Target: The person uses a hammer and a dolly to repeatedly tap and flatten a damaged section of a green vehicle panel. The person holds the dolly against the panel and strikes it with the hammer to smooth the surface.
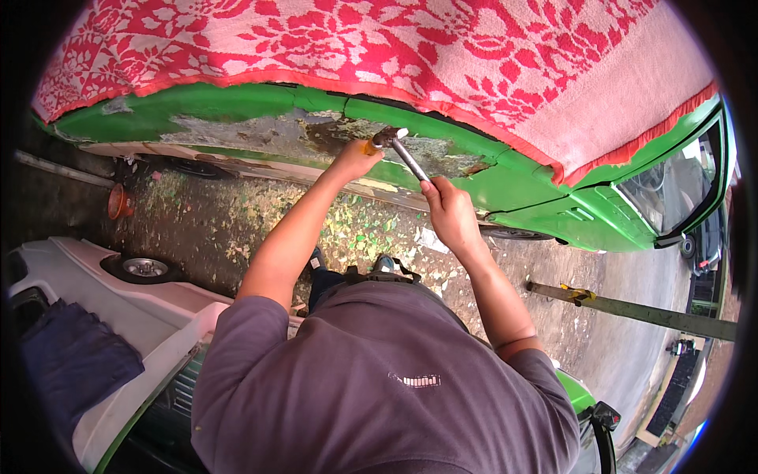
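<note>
A smooth, glossy green metal vehicle side (545, 204) curved across the view, broken along its middle by rough, ragged-edged grey and brown patches (253, 136). Over its upper edge hung one thick woven cloth (379, 47), red flowers on pale pink, with a red fringed border. Below its lower edge, too many brittle cream and green flakes (260, 215) to count littered the dark, gritty ground (580, 332). One small orange bucket (120, 202) stood near the ground's left end, and one long straight bar (655, 315) with one yellow strap (580, 295) tied round it reached in from the right. One dark, rumpled fabric bundle (75, 359) lay on a pale vehicle body (178, 272) at lower left. There were two bare hands and two tools. The left hand (355, 161) was closed round a short yellow-handled tool (370, 148) at the patches; its tip was hidden. The right hand (452, 215) gripped the lower end of a silvery metal hammer (409, 159), whose head was right beside the yellow-handled tool; whether they touched could not be told
</note>
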{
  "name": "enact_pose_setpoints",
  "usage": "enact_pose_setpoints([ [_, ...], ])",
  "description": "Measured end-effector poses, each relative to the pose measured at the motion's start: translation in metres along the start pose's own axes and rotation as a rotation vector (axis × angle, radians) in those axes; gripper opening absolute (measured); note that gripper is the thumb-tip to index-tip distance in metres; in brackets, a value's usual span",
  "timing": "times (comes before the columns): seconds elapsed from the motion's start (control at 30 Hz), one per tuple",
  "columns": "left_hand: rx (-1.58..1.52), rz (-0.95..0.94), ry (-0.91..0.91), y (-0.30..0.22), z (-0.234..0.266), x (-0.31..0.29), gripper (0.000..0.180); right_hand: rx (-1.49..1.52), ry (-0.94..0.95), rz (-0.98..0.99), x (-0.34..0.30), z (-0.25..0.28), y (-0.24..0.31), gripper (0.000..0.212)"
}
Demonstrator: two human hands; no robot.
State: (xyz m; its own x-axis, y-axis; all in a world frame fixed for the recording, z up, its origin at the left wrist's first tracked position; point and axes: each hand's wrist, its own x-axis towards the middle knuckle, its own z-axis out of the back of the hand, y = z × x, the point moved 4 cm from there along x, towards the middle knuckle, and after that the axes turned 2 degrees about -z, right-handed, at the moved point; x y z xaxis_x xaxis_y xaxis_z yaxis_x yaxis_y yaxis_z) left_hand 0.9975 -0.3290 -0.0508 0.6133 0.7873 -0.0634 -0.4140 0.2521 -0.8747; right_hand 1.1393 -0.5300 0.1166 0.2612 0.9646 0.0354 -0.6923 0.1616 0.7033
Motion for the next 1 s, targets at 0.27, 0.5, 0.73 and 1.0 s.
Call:
enact_pose_setpoints([
  [0.27,-0.053,0.075,-0.011,-0.014,0.006,-0.012,0.029,-0.023,0.032,-0.002,0.01,-0.009,-0.012,0.031],
  [0.5,-0.015,0.008,-0.083,-0.017,-0.003,-0.021,0.035,-0.047,0.084,-0.054,0.004,-0.014,-0.017,0.034],
  [0.73,-0.174,-0.077,-0.18,0.003,0.007,-0.025,0.033,0.232,-0.058,-0.201,-0.001,0.028,-0.029,0.037],
  [1.0,-0.417,-0.166,-0.291,0.014,0.031,-0.038,0.031,0.452,-0.147,-0.299,-0.016,0.05,-0.064,0.031],
])
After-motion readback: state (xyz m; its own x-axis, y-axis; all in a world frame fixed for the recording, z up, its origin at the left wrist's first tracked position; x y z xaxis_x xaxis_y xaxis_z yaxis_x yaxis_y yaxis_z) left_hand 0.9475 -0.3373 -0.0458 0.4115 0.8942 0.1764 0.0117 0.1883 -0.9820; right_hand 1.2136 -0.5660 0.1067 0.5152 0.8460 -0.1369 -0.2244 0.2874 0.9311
